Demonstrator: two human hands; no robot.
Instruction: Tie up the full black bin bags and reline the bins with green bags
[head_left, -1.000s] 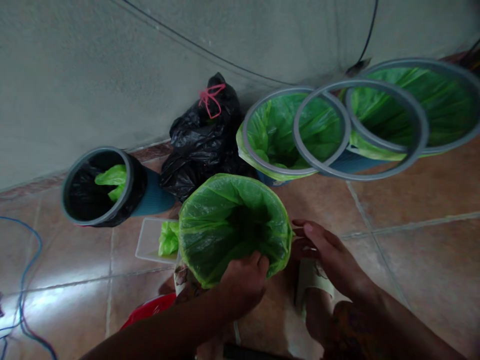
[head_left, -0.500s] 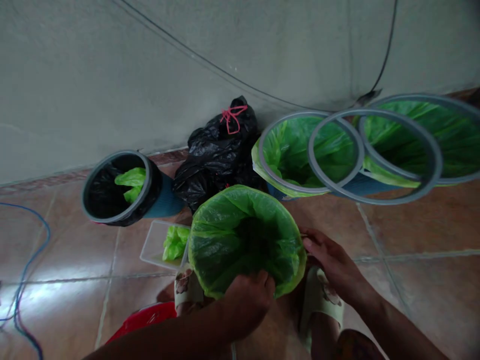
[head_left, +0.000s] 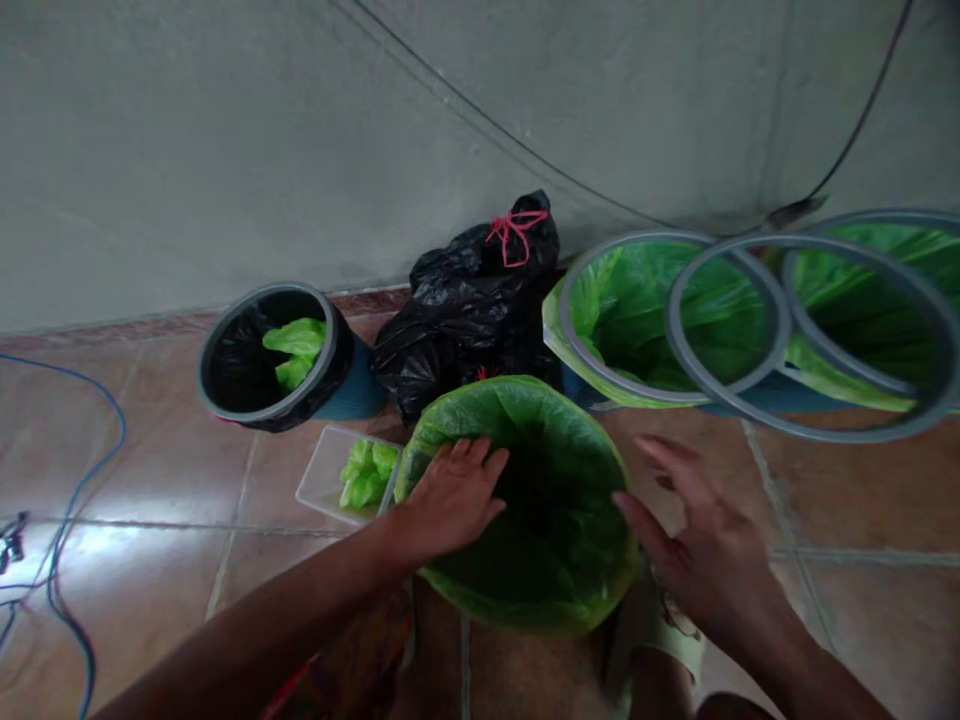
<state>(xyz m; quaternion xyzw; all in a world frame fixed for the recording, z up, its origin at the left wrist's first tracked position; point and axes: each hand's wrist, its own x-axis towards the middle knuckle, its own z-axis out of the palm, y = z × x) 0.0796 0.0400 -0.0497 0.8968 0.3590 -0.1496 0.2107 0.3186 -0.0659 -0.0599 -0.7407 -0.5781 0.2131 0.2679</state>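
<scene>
A bin lined with a green plastic bag (head_left: 555, 560) stands in front of me, the bag folded over its rim. My left hand (head_left: 461, 490) reaches over the bin's left side, fingers spread against or just above the inner lining; I cannot tell if it presses on it. At the right rim, my right hand (head_left: 694, 520) is open, thumb by the bag's edge and fingers apart. A grey ring (head_left: 806, 435) rests across two other green-lined bins (head_left: 637, 390) on the right.
To the left stands a blue bin (head_left: 352, 385) with a black liner. A clear plastic box (head_left: 319, 480) holds green bags (head_left: 367, 475). Black tied bags (head_left: 472, 300) sit against the wall. Blue cable (head_left: 112, 440) lies on the tiles.
My left hand has moved from the near rim to the bin's left inner side, its fingers opening. The right hand has come off the rim and opened. The view has shifted left.
</scene>
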